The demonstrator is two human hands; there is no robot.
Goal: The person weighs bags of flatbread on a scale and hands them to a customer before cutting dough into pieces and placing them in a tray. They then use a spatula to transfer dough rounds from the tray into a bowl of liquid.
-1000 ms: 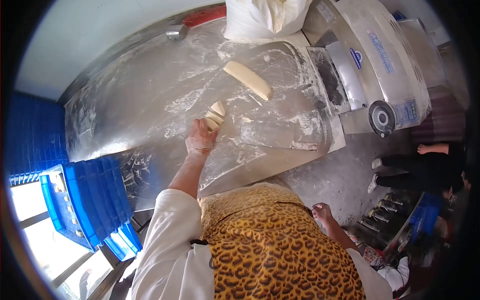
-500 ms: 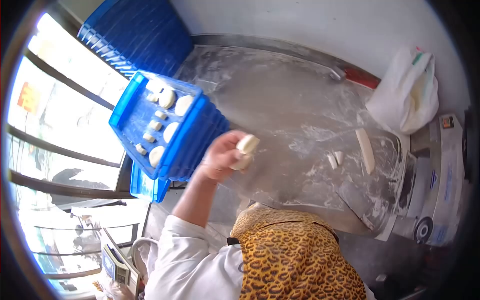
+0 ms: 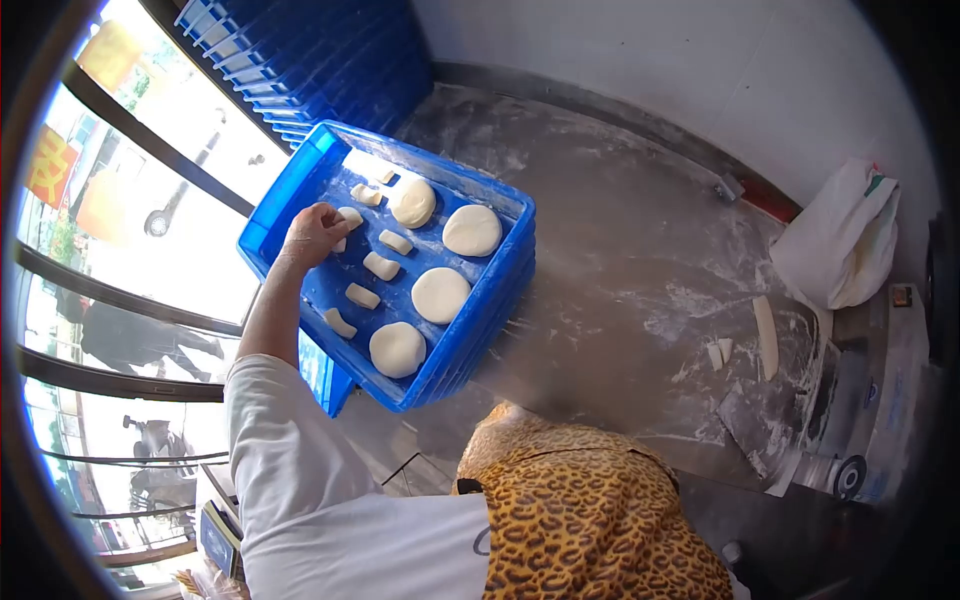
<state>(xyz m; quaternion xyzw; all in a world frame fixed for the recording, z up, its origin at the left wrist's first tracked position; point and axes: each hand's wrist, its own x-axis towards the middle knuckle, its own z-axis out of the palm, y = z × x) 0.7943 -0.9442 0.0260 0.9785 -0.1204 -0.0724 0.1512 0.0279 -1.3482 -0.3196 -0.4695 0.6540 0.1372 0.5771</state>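
My left hand (image 3: pixel 314 236) reaches over the left part of a blue plastic tray (image 3: pixel 268 208). Its fingers are pinched on a small white dough piece (image 3: pixel 349 216), and another bit of dough shows just below the fingertips. Short cut dough pieces (image 3: pixel 381 265) lie in a rough row beside the hand. Along the tray's right side sit several flattened dough rounds (image 3: pixel 440 295). My right hand is out of view.
Nested blue trays (image 3: pixel 330 60) stand behind. On the floury metal worktop (image 3: pixel 610 260) lie a dough strip (image 3: pixel 766 338), two small dough pieces (image 3: pixel 719 352) and a flat scraper (image 3: pixel 742 430). A white sack (image 3: pixel 840 240) leans at the right; windows line the left.
My left hand, carrying dough pieces, has moved left from beside the tray to over its inside. The view has shifted, showing the tray larger and nearer the middle.
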